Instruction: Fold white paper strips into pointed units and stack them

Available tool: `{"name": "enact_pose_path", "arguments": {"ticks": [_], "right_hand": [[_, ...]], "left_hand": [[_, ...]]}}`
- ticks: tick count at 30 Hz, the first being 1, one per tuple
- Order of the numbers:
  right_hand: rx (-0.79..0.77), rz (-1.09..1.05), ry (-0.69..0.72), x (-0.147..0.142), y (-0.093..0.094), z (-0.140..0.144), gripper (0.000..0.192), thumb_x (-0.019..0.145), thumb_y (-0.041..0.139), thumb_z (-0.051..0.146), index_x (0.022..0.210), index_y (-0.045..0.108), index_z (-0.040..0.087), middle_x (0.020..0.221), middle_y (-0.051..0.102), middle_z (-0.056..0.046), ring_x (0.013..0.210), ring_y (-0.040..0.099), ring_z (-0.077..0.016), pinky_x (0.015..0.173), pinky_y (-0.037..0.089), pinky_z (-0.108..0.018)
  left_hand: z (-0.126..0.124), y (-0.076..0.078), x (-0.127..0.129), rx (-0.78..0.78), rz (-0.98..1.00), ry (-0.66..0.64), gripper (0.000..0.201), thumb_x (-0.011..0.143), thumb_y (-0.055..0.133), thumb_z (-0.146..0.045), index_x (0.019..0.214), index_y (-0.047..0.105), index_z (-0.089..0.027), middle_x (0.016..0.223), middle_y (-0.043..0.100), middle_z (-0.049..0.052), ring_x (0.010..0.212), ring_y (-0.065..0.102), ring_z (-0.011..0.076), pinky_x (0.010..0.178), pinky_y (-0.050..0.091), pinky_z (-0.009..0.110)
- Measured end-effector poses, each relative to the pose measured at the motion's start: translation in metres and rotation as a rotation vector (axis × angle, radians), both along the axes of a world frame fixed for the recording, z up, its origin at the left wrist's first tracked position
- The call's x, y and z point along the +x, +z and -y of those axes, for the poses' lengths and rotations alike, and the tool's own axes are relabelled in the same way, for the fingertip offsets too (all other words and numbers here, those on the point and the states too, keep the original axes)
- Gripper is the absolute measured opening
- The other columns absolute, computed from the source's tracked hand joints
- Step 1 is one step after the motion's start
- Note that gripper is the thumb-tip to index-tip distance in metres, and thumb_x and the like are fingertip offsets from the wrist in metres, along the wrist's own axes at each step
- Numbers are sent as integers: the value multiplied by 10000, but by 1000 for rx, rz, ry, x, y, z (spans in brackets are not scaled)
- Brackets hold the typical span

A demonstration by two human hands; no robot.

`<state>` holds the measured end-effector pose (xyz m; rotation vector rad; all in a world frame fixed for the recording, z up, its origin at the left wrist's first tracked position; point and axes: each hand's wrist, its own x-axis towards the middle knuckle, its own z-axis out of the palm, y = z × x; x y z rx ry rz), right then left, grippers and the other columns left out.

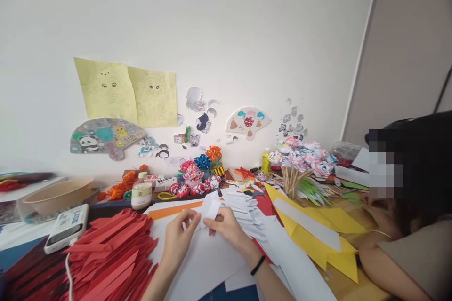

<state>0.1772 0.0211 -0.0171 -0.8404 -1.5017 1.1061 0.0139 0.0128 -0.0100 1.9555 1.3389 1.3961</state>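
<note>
Pinching white folded paper (211, 207) between both grips.

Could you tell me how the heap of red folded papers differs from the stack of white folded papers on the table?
The red folded papers lie in a wide, loose heap left of the hands, while the white folded papers form a smaller, tighter stack just behind the right hand. No hand touches the red heap; the left hand and the right hand hold a white piece near the white stack. Both are pointed folded strips.
</note>
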Motion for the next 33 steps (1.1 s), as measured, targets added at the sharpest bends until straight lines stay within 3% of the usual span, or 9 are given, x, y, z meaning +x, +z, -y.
{"name": "enact_pose_path", "arguments": {"ticks": [10,33], "right_hand": [[-30,-71,-104,1,8,2,295,653,737,387,637,671,100,501,573,-3,477,503,-111,482,381,-219],[-47,-164,-179,3,11,-1,283,655,726,370,613,623,109,486,543,9,458,472,-100,460,343,-213]], "left_hand": [[3,3,7,-90,-30,-140,377,821,473,-524,732,607,-183,666,645,9,610,551,166,568,391,235],[2,-2,10,-84,-63,-160,342,840,465,-478,721,597,-186,649,629,6,584,535,156,550,388,226]]}}
